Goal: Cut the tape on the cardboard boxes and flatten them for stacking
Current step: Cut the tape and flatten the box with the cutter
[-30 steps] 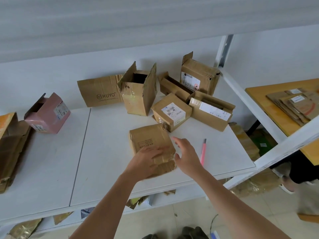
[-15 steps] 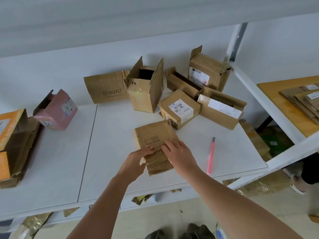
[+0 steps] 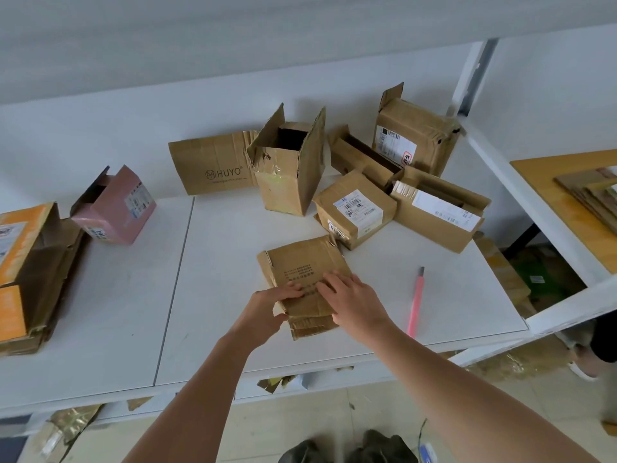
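Both hands press a flattened brown cardboard box [image 3: 302,269]: left hand [image 3: 267,309] grasps its left edge, right hand [image 3: 350,300] lies open-palmed on top; a pink utility knife [image 3: 416,304] rests right of them.

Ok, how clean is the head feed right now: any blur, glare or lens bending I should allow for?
Head view: light is soft and even, with only faint shadows under the flattened box. The hands and the pink cutter look sharp. The wide lens bends the shelf edges toward the corners. Some sheen shows on the tape of the open upright box. The floor and the frame's edges look soft.
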The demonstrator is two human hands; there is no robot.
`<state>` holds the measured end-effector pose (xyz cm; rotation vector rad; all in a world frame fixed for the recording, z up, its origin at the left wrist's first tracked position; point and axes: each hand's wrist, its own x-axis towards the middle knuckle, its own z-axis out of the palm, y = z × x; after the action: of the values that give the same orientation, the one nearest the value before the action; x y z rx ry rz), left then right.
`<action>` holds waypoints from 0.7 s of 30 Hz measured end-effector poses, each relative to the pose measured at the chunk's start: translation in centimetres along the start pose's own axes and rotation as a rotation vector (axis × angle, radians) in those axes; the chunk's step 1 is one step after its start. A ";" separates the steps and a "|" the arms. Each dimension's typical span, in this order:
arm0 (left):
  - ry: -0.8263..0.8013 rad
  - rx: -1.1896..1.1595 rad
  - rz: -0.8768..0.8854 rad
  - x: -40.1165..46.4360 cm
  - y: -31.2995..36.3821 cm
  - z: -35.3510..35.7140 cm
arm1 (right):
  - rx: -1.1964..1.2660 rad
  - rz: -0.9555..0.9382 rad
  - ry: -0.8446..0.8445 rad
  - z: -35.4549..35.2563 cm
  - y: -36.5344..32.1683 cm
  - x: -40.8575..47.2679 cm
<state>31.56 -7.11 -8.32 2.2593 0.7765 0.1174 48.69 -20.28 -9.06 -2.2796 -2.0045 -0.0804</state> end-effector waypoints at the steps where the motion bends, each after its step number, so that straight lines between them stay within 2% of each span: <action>1: -0.001 -0.007 0.002 0.0 -0.1 0.1 | 0.023 -0.007 -0.021 0.2 0.2 -0.1; 8: -0.019 -0.029 0.004 -0.2 -0.2 0.8 | 0.187 -0.001 -0.186 -0.2 2.1 0.2; 16: -0.045 -0.059 0.000 0.2 0.0 0.0 | 0.678 0.175 -0.313 -2.0 4.5 0.3; 19: -0.061 -0.174 -0.053 0.4 0.2 -0.2 | 0.867 0.297 -0.293 -2.3 4.7 0.5; 21: -0.053 -0.276 -0.122 0.4 0.3 -0.1 | 0.935 0.340 -0.204 -2.3 4.7 0.5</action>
<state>32.01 -7.02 -8.09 1.9434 0.8148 0.0996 53.47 -20.67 -6.97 -1.9476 -1.2376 0.9287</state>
